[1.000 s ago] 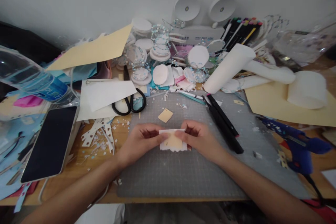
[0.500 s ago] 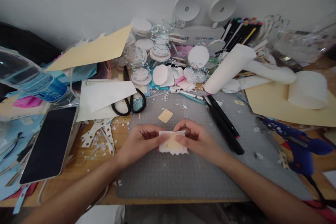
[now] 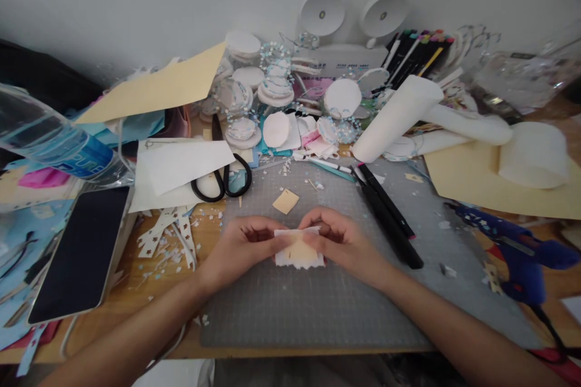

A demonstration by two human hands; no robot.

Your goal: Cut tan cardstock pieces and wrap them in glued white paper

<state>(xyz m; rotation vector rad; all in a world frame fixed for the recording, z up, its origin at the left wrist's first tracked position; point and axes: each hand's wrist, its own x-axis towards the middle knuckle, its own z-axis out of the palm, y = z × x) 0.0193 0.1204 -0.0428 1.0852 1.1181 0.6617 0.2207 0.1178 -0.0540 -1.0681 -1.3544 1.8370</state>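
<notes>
Hands [image 3: 299, 242]: two | white-edged yellow piece [image 3: 298, 252]: one, held | scissors [image 3: 222, 176]: one pair

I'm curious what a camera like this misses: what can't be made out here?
All in the head view:
- Back of the cream-and-white piece: turned away.
- Some fingertips of the left hand and right hand: hidden behind that piece.
- One end of the bottle: cut off by the left edge.
- Print on the box: too small and blurred.
</notes>
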